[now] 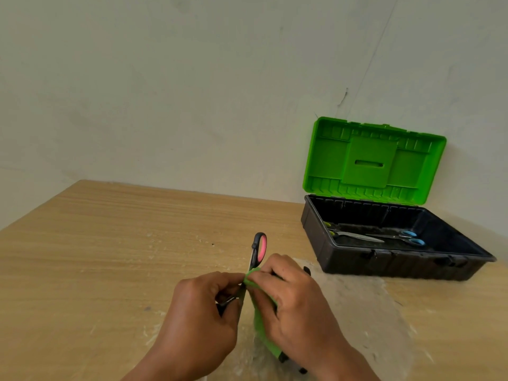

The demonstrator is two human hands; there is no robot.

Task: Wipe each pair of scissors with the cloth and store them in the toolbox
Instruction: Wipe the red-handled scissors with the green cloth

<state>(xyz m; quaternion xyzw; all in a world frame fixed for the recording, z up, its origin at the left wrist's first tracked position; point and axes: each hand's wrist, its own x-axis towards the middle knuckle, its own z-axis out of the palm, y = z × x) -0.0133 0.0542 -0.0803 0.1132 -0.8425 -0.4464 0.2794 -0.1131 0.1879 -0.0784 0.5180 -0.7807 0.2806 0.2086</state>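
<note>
Standing open right of hands: toolbox [357, 259], two scissors [379, 237] inside.

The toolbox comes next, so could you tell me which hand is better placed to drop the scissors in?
Probably left: it grips the scissors; the right holds the cloth.

bare table [110, 243] left, open toolbox [384, 259] blocking far right
</note>
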